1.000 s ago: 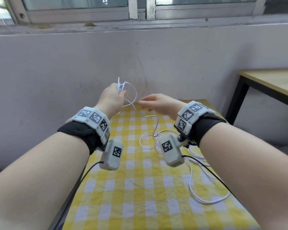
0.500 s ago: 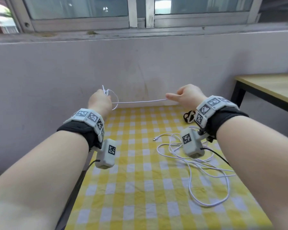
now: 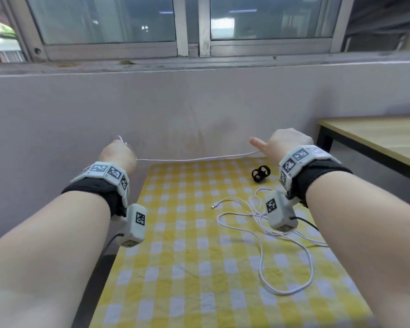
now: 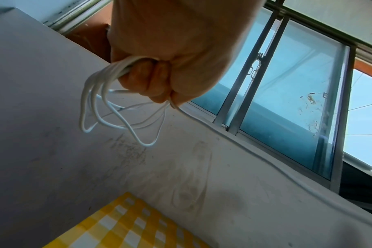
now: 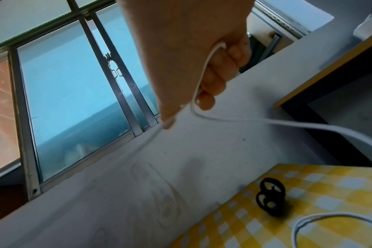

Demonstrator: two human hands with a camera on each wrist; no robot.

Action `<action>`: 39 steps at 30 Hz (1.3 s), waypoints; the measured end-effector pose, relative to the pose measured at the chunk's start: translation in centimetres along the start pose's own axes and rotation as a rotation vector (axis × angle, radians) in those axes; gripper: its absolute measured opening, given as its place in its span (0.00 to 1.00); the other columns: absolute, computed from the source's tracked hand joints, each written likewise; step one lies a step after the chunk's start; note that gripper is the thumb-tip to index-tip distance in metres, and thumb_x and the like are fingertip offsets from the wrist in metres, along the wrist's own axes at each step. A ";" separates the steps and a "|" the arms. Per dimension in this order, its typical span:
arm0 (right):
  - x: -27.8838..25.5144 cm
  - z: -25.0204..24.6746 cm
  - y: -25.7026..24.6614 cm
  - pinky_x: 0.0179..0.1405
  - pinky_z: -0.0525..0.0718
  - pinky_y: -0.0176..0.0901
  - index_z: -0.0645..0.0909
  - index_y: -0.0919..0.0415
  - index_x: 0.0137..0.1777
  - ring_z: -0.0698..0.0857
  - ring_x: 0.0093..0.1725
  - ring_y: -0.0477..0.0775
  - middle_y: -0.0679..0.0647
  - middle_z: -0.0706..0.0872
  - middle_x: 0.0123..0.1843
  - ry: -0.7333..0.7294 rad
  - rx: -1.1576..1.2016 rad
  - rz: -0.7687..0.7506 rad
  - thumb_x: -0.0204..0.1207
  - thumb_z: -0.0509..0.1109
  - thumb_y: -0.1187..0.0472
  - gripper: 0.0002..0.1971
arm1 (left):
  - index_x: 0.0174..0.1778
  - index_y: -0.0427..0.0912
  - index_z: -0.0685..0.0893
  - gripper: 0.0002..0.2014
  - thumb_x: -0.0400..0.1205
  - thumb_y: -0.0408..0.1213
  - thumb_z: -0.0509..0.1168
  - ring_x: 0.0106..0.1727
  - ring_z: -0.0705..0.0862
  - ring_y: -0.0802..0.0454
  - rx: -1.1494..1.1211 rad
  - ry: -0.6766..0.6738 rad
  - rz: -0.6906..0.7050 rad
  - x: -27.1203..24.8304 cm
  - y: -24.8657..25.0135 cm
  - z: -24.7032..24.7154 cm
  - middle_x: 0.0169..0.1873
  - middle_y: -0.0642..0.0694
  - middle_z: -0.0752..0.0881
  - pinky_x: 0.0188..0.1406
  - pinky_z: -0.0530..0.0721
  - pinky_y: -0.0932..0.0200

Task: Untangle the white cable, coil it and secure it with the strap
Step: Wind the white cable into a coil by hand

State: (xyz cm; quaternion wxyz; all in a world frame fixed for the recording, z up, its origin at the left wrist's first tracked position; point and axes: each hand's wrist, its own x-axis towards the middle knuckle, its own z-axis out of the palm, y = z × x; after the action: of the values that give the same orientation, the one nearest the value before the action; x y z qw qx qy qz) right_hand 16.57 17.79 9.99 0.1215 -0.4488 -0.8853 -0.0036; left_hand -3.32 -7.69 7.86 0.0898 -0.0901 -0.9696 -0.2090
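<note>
My left hand (image 3: 117,153) is raised at the left and grips a small bundle of white cable loops (image 4: 108,107) in its fist. From it the white cable (image 3: 194,159) runs taut to my right hand (image 3: 282,144), whose curled fingers (image 5: 219,75) hold the cable as it passes through. The rest of the cable (image 3: 263,233) lies in loose loops on the yellow checked tablecloth (image 3: 175,268), its free plug (image 3: 214,206) near the middle. A black strap (image 3: 260,172), curled into two rings, sits on the cloth at the far right, also in the right wrist view (image 5: 270,196).
A grey wall (image 3: 199,110) with a window above it stands right behind the table. A wooden table with black legs (image 3: 376,136) is at the right. The tablecloth's left edge (image 3: 128,221) drops off under my left wrist.
My hands have moved apart, left going left and right going right, drawing a longer straight length of cable between them. More cable has slid off the pile on the cloth.
</note>
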 end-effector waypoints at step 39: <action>-1.2 4.7 -4.3 0.23 0.65 0.38 0.82 0.55 0.38 0.67 0.24 0.49 0.49 0.69 0.26 -0.439 0.492 -0.272 0.77 0.67 0.43 0.16 | 0.33 0.47 0.68 0.17 0.88 0.45 0.47 0.16 0.50 0.59 -1.507 -0.833 0.000 -2.8 0.7 1.8 0.14 0.55 0.58 0.13 0.57 0.69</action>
State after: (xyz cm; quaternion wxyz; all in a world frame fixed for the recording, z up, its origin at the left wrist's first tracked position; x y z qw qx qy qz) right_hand 12.77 14.83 5.59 0.0310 -0.2744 -0.9163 0.2901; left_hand -0.72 -6.74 5.95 -0.3570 -0.1949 -0.5262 -0.7468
